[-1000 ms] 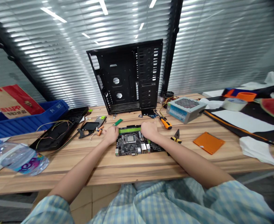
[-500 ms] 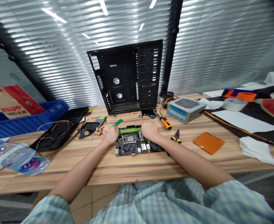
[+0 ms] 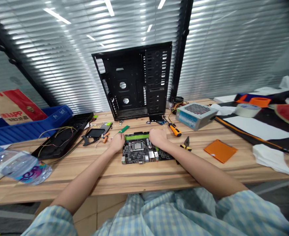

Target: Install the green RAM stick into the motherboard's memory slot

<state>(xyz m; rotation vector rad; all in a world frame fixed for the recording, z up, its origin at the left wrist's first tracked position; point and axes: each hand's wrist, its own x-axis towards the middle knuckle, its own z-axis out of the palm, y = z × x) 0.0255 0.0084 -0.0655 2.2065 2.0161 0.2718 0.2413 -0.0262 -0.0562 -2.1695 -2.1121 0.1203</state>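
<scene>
A black motherboard lies on the wooden table before me, its ports facing me and a silver processor near its middle. Green memory slots run along its far side. At the left end of these slots is my left hand, closed, with its fingertips hidden. My right hand is curled over the right end of the slots, its fingers closed and hidden under the knuckles. Just behind my left hand is a green memory stick; whether the fingers touch it, I cannot tell.
Behind the board stands a black computer case. Right are an orange screwdriver, pliers, a power supply and an orange plate. A bottle, blue bin and black panel are left.
My left hand has shifted very slightly to the left. My right hand and the motherboard stay nearly in place.
</scene>
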